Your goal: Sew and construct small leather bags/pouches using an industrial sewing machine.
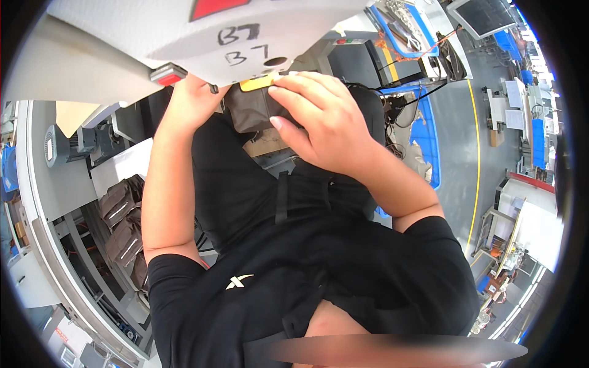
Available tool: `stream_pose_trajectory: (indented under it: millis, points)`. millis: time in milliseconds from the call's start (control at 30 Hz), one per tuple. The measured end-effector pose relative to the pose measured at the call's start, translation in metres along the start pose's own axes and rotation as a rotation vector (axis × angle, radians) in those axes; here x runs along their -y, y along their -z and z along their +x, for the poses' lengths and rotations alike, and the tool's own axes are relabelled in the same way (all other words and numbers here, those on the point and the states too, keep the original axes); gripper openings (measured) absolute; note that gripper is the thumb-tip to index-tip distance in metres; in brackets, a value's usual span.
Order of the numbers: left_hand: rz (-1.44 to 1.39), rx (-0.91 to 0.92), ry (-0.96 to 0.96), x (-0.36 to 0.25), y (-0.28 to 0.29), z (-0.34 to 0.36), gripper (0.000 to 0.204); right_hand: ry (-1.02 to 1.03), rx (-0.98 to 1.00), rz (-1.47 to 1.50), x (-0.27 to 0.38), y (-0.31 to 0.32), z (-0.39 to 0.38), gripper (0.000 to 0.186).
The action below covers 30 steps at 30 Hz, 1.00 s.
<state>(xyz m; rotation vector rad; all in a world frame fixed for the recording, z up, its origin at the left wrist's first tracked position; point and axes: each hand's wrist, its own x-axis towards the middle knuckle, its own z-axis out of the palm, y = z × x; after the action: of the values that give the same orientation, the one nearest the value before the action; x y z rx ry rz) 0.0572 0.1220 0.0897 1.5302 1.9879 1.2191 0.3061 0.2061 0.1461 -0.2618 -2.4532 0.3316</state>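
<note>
A large white machine head (184, 37), with black handwriting and a red mark, looms over my hands and looks like an industrial sewing machine. Beneath its lower edge is a dark brown fabric piece (250, 110), above my lap. My right hand (328, 119) grips this fabric, thumb at the near side and fingers curled over its far right part. Against the machine's underside, by my right fingertips, shows a flat yellow part (257, 83). My left hand (195, 101) reaches in at the fabric's left, its fingers mostly hidden by the machine. A red button (167, 76) sits just above it.
Folded dark brown fabric pieces (123, 214) lie stacked at my left, beside a grey motor housing (58, 146). Blue bins (432, 141) and dark cables stand close at my right. A yellow floor line (476, 141) runs along the aisle beyond, with a monitor (481, 17) at the far right.
</note>
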Motion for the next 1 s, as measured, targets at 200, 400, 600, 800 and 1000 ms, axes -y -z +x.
stream_pose_trajectory:
  millis: [200, 400, 600, 800, 1000]
  points:
    - [-0.208, 0.053, -0.013, -0.035, 0.002, -0.004, 0.031, -0.038, 0.004, -0.005, 0.001, 0.002, 0.005, 0.035]
    - [-0.397, 0.108, -0.089, -0.038, -0.002, -0.014, 0.031, -0.034, 0.101, -0.022, 0.008, 0.009, 0.003, 0.040]
    - [-0.340, 0.091, -0.076, -0.030, -0.001, -0.016, 0.032, -0.020, 0.120, -0.010, 0.009, 0.008, 0.008, 0.037]
    - [-0.387, 0.113, -0.023, -0.040, 0.001, -0.018, 0.027, -0.035, 0.111, -0.002, 0.011, 0.006, 0.006, 0.037]
    - [-0.347, 0.140, -0.050, -0.044, 0.004, -0.017, 0.025, -0.053, 0.135, -0.002, 0.012, 0.008, 0.006, 0.037]
